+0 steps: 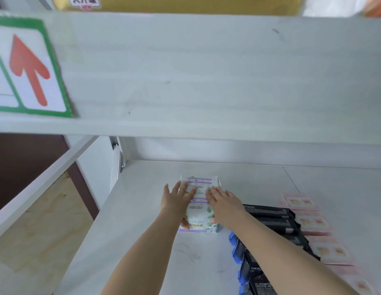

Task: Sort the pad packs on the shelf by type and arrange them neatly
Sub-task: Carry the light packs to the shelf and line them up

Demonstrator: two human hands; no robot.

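Note:
Two white pad packs with purple bands and a leaf print lie one behind the other on the white shelf board (142, 241): a far pack (201, 182) and a near pack (199, 218). My left hand (177, 199) lies flat on their left side with fingers straight. My right hand (222, 202) lies flat on their right side, its thumb against the near pack's edge. To the right run a row of black packs (274, 220) and a row of pink packs (310, 222). My right forearm crosses over the black row.
The white board of the shelf above (206, 71) hangs close overhead, with a green-framed red arrow sign (30, 69) on its left. A white frame post (117, 165) stands at the back left. Beyond the shelf's left edge is wooden floor (42, 226).

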